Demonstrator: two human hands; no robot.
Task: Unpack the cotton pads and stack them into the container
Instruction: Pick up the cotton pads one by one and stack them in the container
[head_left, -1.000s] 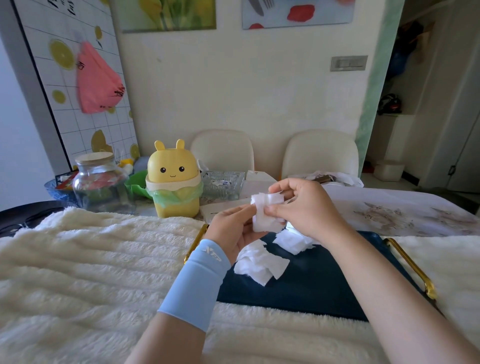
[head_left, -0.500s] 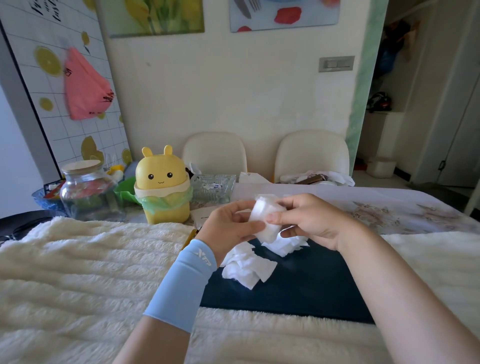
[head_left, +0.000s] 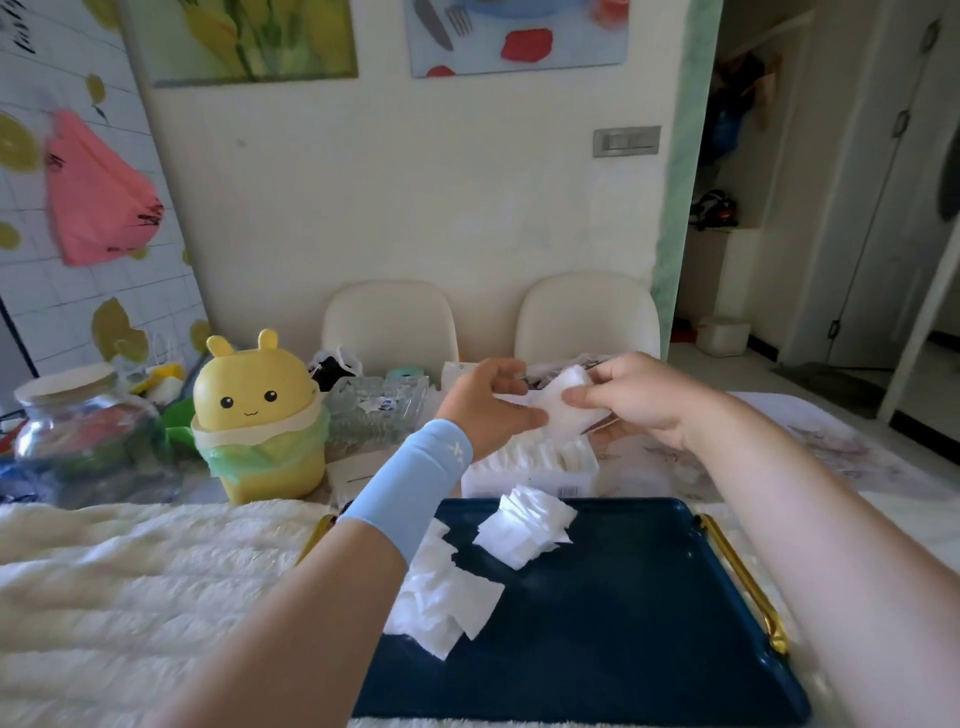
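Note:
Both hands hold a small bunch of white cotton pads in the air above the table's far side. My left hand, with a light blue wrist sleeve, pinches the bunch from the left. My right hand pinches it from the right with thumb and fingers. Right below them stands a clear rectangular container with pads standing in rows inside. Two loose heaps of cotton pads lie on the dark blue tray.
The tray has gold handles and lies on a white fluffy cover. A yellow bunny-shaped bin with a green bag, a glass jar and a glass dish stand at the left. Two cream chairs stand behind the table.
Both hands have lifted the bunch of pads up and away from me, from above the tray to above the clear container. The view has tilted, so the container now shows.

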